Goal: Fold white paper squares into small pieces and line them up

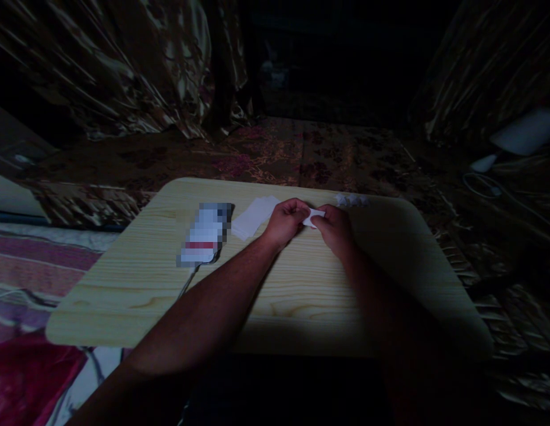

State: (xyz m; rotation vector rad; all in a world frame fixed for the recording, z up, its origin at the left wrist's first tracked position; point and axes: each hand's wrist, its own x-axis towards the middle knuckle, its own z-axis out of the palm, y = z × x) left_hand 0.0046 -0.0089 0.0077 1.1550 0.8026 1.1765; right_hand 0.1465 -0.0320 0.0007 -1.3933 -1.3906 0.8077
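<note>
Both my hands meet over the far middle of a light wooden table (301, 296). My left hand (287, 220) and my right hand (333, 229) are closed in a pinch on a small white piece of paper (312, 216) held between them just above the tabletop. A white sheet of paper (253, 216) lies flat on the table right beside my left hand.
A blurred-out white object with a red stripe (204, 235) lies left of the sheet, a cable running from it. Small white paper bits (351, 201) sit near the far edge. Dark patterned fabric (124, 71) surrounds the table; a white object (523, 133) lies far right.
</note>
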